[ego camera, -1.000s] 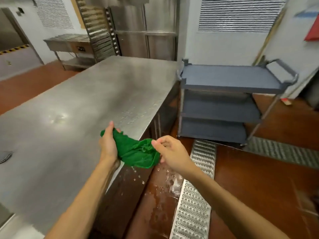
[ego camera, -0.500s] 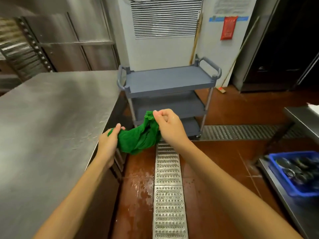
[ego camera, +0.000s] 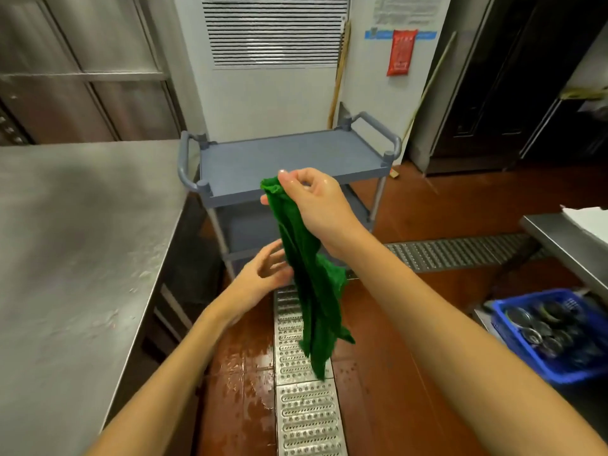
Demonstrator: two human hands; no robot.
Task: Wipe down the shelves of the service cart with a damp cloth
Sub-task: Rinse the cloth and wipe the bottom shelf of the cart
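Note:
A green cloth (ego camera: 314,291) hangs in a long twisted strip above the floor drain. My right hand (ego camera: 312,199) pinches its top corner, raised in front of the cart. My left hand (ego camera: 263,274) is lower and to the left, fingers loosely spread beside the hanging cloth, holding nothing. Straight ahead stands the grey service cart (ego camera: 286,159), with a bare top shelf, handles at both ends and two lower shelves partly hidden by my hands and the cloth.
A steel worktable (ego camera: 75,258) fills the left side. A metal drain grate (ego camera: 302,390) runs along the wet red floor. At the right, a blue basket (ego camera: 539,330) of dark items sits under another steel counter (ego camera: 566,238). Broom handles lean on the wall behind the cart.
My right hand lifted the cloth upward so it now hangs straight down. My left hand let go of the cloth and opened. The view came closer to the cart.

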